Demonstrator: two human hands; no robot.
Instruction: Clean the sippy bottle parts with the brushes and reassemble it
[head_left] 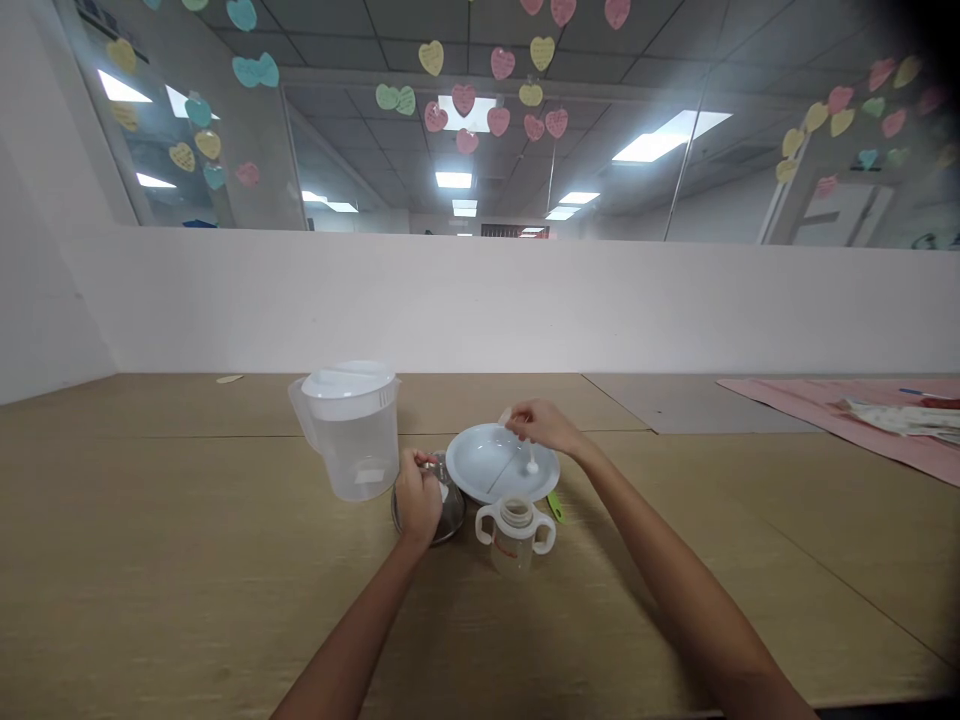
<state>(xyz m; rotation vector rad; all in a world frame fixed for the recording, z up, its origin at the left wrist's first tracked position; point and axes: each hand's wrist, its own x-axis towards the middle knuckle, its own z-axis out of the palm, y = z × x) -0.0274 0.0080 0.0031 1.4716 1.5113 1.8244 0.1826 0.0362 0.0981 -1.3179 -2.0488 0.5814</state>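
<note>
My left hand (419,497) is closed at a dark round metal item (452,515), partly hidden behind it, and what its fingers pinch is unclear. Over the back of a white bowl (469,462), my right hand (534,424) pinches a small whitish piece (505,416); a thin strand with a white end (532,466) hangs below it. A clear baby bottle (513,552) with two white handles stands upright and uncapped in front of the bowl. Something green (555,506) lies partly under the bowl's right side.
A clear pitcher (360,445) with a white lid stands left of my left hand. A pink cloth (817,410) with white items lies at the far right of the wooden table (187,560). A small flat piece (229,379) lies near the wall.
</note>
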